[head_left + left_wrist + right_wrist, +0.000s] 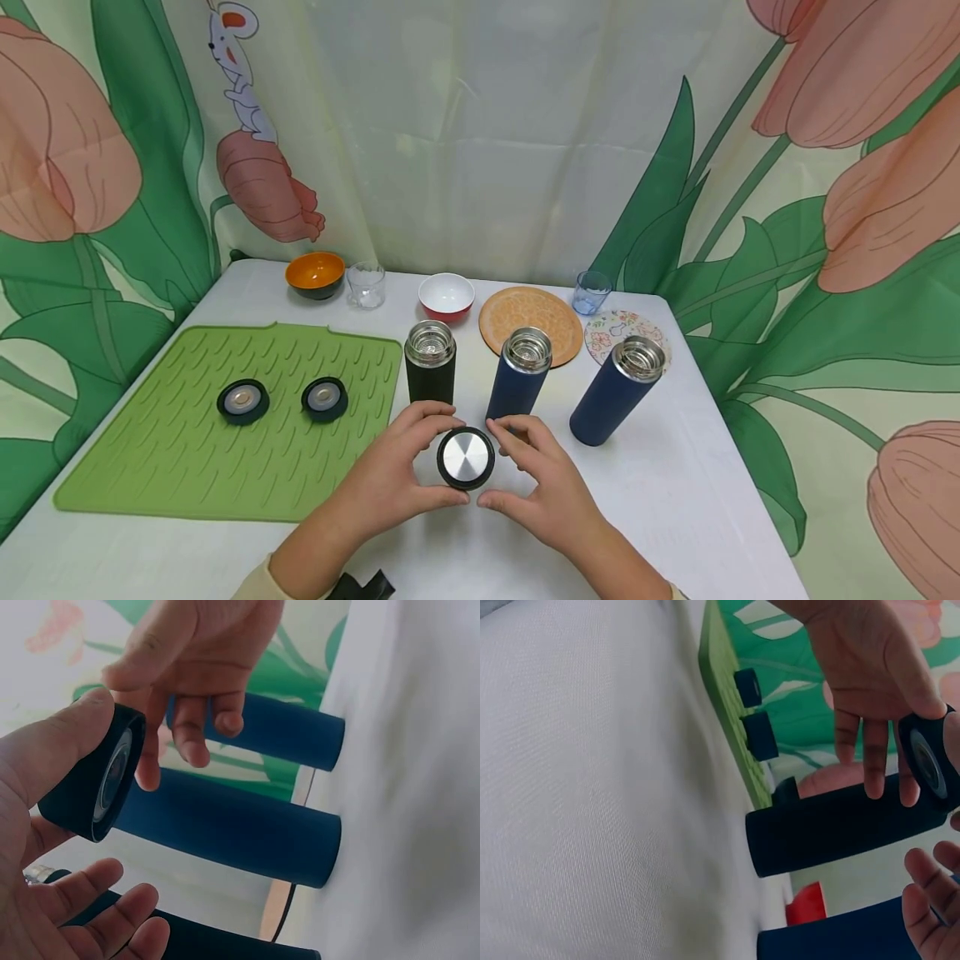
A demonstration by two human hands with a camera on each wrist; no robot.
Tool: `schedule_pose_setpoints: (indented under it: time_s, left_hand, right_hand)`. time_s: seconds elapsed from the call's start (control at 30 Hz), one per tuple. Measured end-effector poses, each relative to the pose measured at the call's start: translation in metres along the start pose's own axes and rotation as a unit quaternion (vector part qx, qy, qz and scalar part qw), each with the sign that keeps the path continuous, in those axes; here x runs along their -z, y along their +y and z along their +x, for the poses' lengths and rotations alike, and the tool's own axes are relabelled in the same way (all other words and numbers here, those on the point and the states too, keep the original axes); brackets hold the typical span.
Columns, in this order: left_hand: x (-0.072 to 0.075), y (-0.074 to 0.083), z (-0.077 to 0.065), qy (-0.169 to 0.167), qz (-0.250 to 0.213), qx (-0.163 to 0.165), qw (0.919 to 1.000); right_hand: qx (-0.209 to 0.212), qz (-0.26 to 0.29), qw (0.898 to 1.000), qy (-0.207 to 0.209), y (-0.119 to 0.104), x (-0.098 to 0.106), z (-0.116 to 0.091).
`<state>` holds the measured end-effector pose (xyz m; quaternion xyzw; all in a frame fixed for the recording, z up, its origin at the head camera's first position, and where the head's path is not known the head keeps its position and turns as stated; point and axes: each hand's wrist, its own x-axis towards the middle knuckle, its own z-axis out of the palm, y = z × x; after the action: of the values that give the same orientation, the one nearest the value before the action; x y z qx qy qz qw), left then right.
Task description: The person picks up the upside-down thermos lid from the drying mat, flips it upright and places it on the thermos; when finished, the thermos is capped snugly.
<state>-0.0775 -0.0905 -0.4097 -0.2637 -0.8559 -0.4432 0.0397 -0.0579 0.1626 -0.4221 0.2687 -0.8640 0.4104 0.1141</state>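
Note:
A black bottle lid (466, 458) with a brushed silver top is held up over the table, its underside showing in both wrist views. My left hand (408, 467) grips its left side between thumb and index finger, the other fingers spread below. From the right, my right hand (546, 479) has its thumb and index fingertips at the lid's edge. Just beyond the hands stand a black bottle (431, 375), a blue bottle (517, 383) and another blue bottle (611, 400) at the right, all uncapped. Two more lids, one lid (243, 402) and another lid (325, 399), lie underside up.
A green ridged mat (187, 475) covers the table's left side. Along the back stand an orange bowl (315, 273), a clear glass (366, 285), a red-and-white bowl (446, 297), a round wooden-looking plate (495, 321), a blue glass (591, 292) and a floral plate (600, 337).

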Motion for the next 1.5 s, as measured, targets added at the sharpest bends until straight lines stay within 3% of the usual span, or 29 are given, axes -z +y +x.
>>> schedule_pose_setpoints:
  time_s: [0.2,0.43,0.57,0.7,0.83,0.9,1.03,1.13,1.23,1.3,1.5]
  left_hand:
    - [-0.001,0.002,0.001,-0.012,-0.007,0.004,0.9999]
    - [-0.004,0.002,0.0,-0.039,-0.046,0.027,0.9978]
    - [-0.005,0.001,-0.001,-0.04,-0.081,0.02,0.9957]
    - [-0.004,-0.001,-0.001,-0.029,-0.103,-0.002,0.9943]
    - [0.003,-0.002,0.0,-0.001,-0.079,-0.03,0.9964]
    - [0.01,-0.002,-0.001,0.021,-0.068,-0.036,0.9968]
    - [0.024,-0.002,-0.004,0.058,-0.058,-0.019,0.9965]
    - [0.029,-0.003,-0.007,0.066,-0.051,-0.01,0.9965]
    - [0.029,-0.005,-0.01,0.067,-0.045,-0.019,0.9966]
    - [0.027,-0.007,-0.012,0.065,-0.042,-0.031,0.9965]
    - [0.023,-0.009,-0.016,0.065,-0.047,-0.043,0.9958]
  right_hand:
    - [-0.016,0.02,1.0,0.0,0.0,-0.002,0.001]
    - [-0.019,0.037,0.999,0.011,0.003,-0.007,0.0]
    - [-0.015,0.061,0.998,0.023,0.003,-0.01,0.001]
    - [-0.015,0.083,0.996,0.026,0.0,-0.012,0.002]
    - [-0.014,0.099,0.995,0.016,-0.003,-0.014,0.006]
    - [-0.034,0.115,0.993,0.002,-0.005,-0.016,0.009]
    - [-0.122,0.149,0.981,-0.037,-0.009,-0.025,0.021]
    - [-0.192,0.186,0.961,-0.074,-0.007,-0.038,0.036]
    - [-0.233,0.222,0.942,-0.09,0.0,-0.053,0.052]
    - [-0.25,0.236,0.935,-0.084,0.005,-0.061,0.063]
    - [-0.266,0.254,0.93,-0.02,0.015,-0.081,0.089]
